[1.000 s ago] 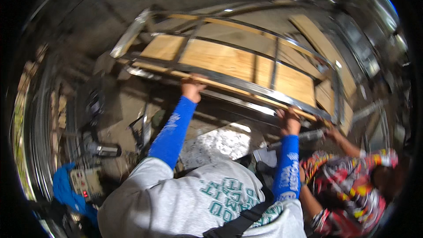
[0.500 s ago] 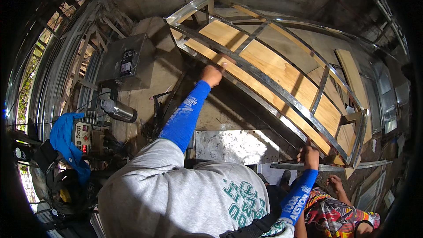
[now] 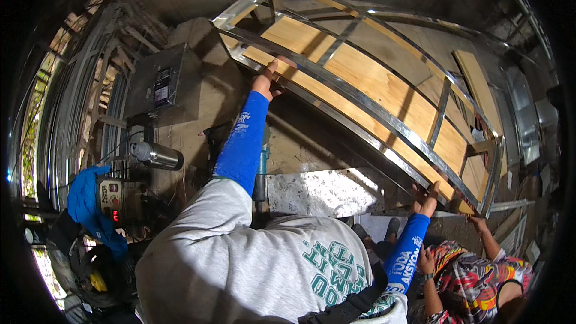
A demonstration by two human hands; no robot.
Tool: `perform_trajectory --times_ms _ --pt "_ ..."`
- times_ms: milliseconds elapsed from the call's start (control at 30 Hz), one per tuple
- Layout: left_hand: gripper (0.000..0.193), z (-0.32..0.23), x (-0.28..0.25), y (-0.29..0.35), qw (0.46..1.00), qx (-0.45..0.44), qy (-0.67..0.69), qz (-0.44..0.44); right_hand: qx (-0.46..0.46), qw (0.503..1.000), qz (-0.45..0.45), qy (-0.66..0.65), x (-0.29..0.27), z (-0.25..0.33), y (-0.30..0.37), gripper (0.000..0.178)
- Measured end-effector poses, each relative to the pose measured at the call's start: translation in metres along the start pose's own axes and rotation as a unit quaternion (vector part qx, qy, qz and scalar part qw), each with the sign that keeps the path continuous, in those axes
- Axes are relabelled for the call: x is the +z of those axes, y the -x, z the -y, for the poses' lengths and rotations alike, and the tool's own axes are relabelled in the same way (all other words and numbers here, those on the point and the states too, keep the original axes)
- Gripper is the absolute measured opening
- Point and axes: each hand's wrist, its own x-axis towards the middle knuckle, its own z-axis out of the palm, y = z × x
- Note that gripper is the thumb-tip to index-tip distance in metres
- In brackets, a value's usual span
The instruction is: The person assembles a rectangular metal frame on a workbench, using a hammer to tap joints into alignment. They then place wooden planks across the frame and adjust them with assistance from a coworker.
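A long, shiny metal frame [image 3: 354,94] with cross bars and plywood panels [image 3: 375,89] inside lies slanted from upper left to lower right. My left hand [image 3: 265,79], in a blue sleeve, grips its near edge towards the far left end; a finger lies over the wooden strip [image 3: 262,57] and the rest is below the rail. At the near right end my right hand [image 3: 425,201] touches the same edge with its fingers spread upwards. Just right of it, a co-worker's hand [image 3: 478,223] is raised to the frame's bottom corner.
A co-worker in a patterned shirt [image 3: 474,276] is close at lower right. On the left are a metal box [image 3: 183,90], a steel flask [image 3: 159,156], a machine with a lit red display [image 3: 114,198], a blue cloth [image 3: 87,201] and stacked metal bars [image 3: 72,108]. A pale sheet [image 3: 318,192] lies before me.
My left hand has slid along the frame towards its far left end. My right hand's fingers have spread. The co-worker's hand has come up to the frame's corner.
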Motion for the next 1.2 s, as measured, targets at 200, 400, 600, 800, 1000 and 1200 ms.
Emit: perform_trajectory --times_ms 200,400,600,800,1000,1200 --pt "0.051 0.017 0.021 0.015 0.998 -0.026 -0.035 -0.036 0.042 0.999 -0.032 0.012 0.038 -0.002 0.020 0.045" --pt "0.060 0.034 0.022 -0.009 0.998 0.036 -0.037 0.042 0.027 0.999 -0.045 0.003 0.022 -0.005 0.019 0.048" --pt "0.051 0.013 -0.009 0.005 0.975 0.099 -0.121 0.160 0.057 0.994 -0.033 -0.091 0.042 -0.019 0.000 0.074" --pt "0.043 0.009 0.086 0.147 0.806 0.403 -0.422 -0.098 0.037 0.992 -0.122 -0.008 0.094 0.008 0.023 0.045" --pt "0.065 0.100 0.182 0.197 0.364 0.563 -0.693 0.264 0.019 0.979 -0.202 -0.017 0.102 0.023 0.032 0.053" --pt "0.060 0.127 0.215 0.186 0.224 0.657 -0.687 0.214 0.016 0.980 -0.196 -0.022 0.099 0.024 0.030 0.053"
